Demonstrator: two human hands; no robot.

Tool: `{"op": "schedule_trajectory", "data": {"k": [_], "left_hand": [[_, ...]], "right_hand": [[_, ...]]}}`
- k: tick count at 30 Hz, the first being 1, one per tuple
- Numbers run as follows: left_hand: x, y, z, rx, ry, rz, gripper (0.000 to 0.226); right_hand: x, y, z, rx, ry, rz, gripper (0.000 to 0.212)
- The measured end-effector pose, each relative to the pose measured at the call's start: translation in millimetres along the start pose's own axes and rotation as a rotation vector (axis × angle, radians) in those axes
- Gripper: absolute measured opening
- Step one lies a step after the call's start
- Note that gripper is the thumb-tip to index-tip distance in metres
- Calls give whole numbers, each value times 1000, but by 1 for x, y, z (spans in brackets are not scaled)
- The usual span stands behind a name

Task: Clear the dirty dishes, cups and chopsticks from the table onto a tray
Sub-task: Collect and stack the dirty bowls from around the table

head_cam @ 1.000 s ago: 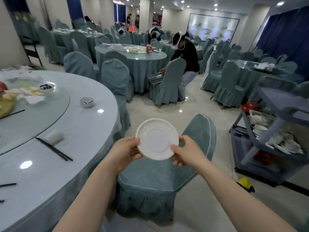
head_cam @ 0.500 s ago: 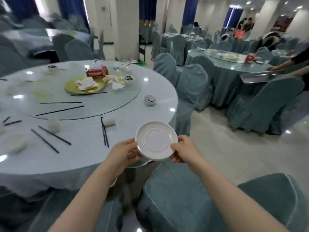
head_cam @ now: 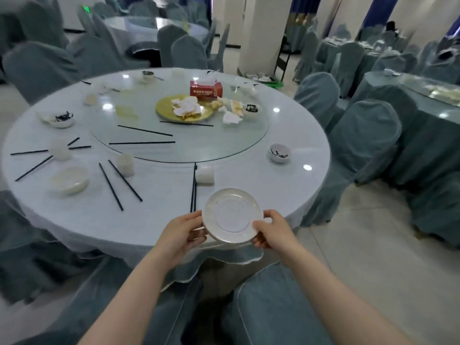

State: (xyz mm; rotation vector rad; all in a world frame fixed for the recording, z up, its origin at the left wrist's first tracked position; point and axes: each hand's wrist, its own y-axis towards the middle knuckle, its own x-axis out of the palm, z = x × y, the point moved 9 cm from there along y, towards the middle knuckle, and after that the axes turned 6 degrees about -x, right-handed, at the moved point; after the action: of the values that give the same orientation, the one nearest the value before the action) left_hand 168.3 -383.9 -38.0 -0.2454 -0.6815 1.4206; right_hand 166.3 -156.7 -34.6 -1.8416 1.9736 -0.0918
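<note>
banquet hall, cluttered round worktop (head_cam: 249, 195).
both hands' fingers (head_cam: 195, 236) pinch a plate (head_cam: 232, 216) above the worktop edge; a loosened pinch could drop it.

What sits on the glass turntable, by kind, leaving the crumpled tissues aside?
Black chopsticks: 3
Gold plate: 1
Red tissue box: 1
Small bowl with dark scraps: 1
Total: 6, with the blurred far side left out.

Grey-blue covered chairs (head_cam: 366, 135) ring round tables beside a white pillar (head_cam: 258, 33).
</note>
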Motion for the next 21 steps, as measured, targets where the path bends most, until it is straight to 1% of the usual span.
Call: {"op": "schedule_trajectory", "data": {"k": [4,8,9,11,13,15,17,19,21], "left_hand": [[-26,52,13,-3,-14,37,25],[-46,84,20,-19,-1,144,29],[-53,89,20,-21,67,211,35],[-66,98,20,-8,373,352,55],[-69,113,13,-21,698,374,86],[-69,129,5,-71,890,379,115],[-70,146,0,-154,1069,429,129],[-70,161,-7,-270,1250,460,135],[-70,172,-17,-387,1349,450,140]], "right_hand": [[0,47,13,56,76,79,28],[-12,81,44,170,170,203,24],[-16,89,51,197,179,224,24],[-22,104,64,233,206,249,24],[-29,123,76,262,222,271,22],[-36,143,86,288,224,283,20],[-44,165,93,301,233,278,19],[-51,188,96,293,247,273,20],[-56,210,96,274,274,264,26]]}}
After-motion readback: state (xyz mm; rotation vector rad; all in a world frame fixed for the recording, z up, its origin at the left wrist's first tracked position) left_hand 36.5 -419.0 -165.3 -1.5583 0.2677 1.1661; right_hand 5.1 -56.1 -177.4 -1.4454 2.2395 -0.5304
